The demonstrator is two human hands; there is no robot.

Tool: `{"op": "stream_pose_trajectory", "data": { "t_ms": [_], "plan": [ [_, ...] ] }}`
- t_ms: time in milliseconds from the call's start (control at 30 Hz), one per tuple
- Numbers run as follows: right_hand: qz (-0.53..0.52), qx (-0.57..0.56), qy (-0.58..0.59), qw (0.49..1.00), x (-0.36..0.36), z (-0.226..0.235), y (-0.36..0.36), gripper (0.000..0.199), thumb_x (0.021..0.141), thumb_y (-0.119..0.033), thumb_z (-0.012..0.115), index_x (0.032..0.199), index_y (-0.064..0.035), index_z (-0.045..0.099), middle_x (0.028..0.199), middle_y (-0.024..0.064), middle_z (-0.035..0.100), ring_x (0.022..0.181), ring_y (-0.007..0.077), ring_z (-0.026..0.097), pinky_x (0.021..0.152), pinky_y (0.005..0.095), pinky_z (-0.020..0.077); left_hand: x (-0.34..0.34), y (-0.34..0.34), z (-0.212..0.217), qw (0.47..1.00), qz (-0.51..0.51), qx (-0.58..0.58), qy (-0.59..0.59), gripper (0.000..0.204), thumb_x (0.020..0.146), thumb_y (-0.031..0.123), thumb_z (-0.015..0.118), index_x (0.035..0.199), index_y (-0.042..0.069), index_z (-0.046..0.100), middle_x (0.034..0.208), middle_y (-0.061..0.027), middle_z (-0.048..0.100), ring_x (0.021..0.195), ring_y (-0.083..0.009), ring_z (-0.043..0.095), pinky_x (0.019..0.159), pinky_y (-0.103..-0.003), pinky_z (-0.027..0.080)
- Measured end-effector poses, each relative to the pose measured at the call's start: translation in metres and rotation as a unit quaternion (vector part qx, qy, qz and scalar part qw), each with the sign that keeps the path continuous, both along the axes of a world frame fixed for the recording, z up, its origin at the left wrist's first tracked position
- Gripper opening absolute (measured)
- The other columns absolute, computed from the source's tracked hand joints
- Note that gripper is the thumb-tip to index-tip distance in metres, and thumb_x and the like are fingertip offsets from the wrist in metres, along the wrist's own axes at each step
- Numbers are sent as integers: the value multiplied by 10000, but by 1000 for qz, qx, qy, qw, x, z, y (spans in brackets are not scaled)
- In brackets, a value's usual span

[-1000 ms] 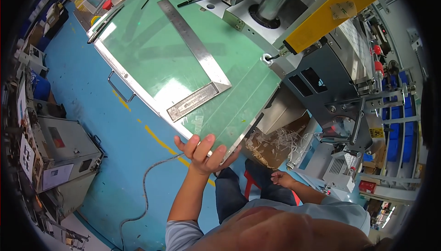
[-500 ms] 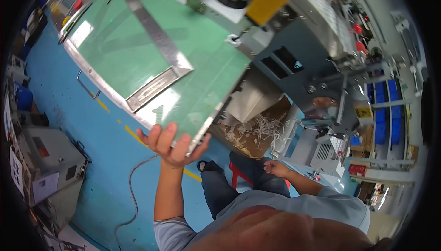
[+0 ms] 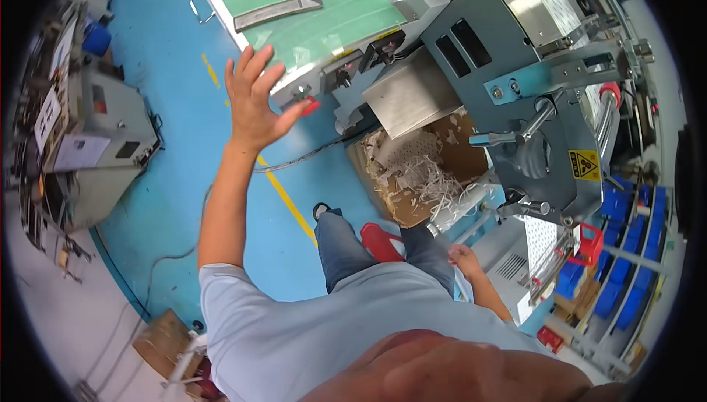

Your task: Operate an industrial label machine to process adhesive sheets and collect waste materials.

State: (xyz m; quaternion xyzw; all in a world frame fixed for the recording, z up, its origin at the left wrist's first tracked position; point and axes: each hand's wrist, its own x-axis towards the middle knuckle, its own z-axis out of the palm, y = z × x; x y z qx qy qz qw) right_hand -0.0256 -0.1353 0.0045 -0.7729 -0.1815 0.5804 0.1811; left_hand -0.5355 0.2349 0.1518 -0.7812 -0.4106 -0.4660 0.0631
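Note:
My left hand (image 3: 254,100) is raised at the near corner of the green-topped worktable (image 3: 339,23). Its fingers are spread and it holds nothing. The thumb points at a red knob (image 3: 310,106) under the table corner; whether they touch, I cannot tell. On the green surface lies a metal try square (image 3: 276,12), its far end cut off by the picture's edge. Beside my right thigh hangs my right hand (image 3: 462,258), fingers curled in loosely, with nothing visible in them.
A torn cardboard box (image 3: 420,174) of paper strips sits below a metal chute (image 3: 412,93). To the right stands a grey machine (image 3: 471,48) with levers. A red stool (image 3: 381,244) is between my legs. A cable (image 3: 294,160) crosses the blue floor; a grey cabinet (image 3: 110,140) stands left.
My left hand has let go of the worktable's corner and spread its fingers. The view has shifted, so the table and try square now sit higher. My right hand remains by my thigh.

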Motion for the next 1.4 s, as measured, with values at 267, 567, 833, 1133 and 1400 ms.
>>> {"op": "stream_pose_trajectory", "data": {
  "t_ms": [267,567,833,1133,1400],
  "plan": [
    [136,69,6,988,92,-64,30,390,851,-221,619,1168,-17,519,866,46,601,761,134,588,628,260,476,29,-29,17,994,70,15,80,686,634,250,792,1202,52,464,1323,-148,449,1225,-340,402,1005,-433,291],
    [58,181,111,975,132,-103,-13,345,885,-215,567,1173,-32,518,935,36,610,827,114,571,728,248,468,47,-37,8,956,212,22,202,647,802,316,661,1276,-41,402,1303,-206,452,1213,-322,432,994,-389,329],
    [-144,392,121,901,148,-85,-24,497,847,-170,629,1268,-25,408,1128,86,547,977,166,538,833,305,453,38,-25,17,928,269,-102,235,528,873,227,568,1298,-25,381,1304,-203,449,1201,-331,443,982,-362,369],
    [-215,565,178,776,134,-55,88,763,778,-130,696,1369,38,245,1390,153,346,1250,211,368,1008,301,308,70,-38,22,903,351,-134,210,543,830,211,583,1286,-1,380,1235,-211,495,1099,-370,508,904,-397,420],
    [-208,540,216,786,126,-42,99,330,843,-149,607,1140,-34,523,980,47,611,919,110,543,818,239,382,74,-42,28,903,344,-138,219,558,818,184,591,1289,-15,369,1351,-208,394,1227,-336,411,1004,-387,346]
  ]
}}
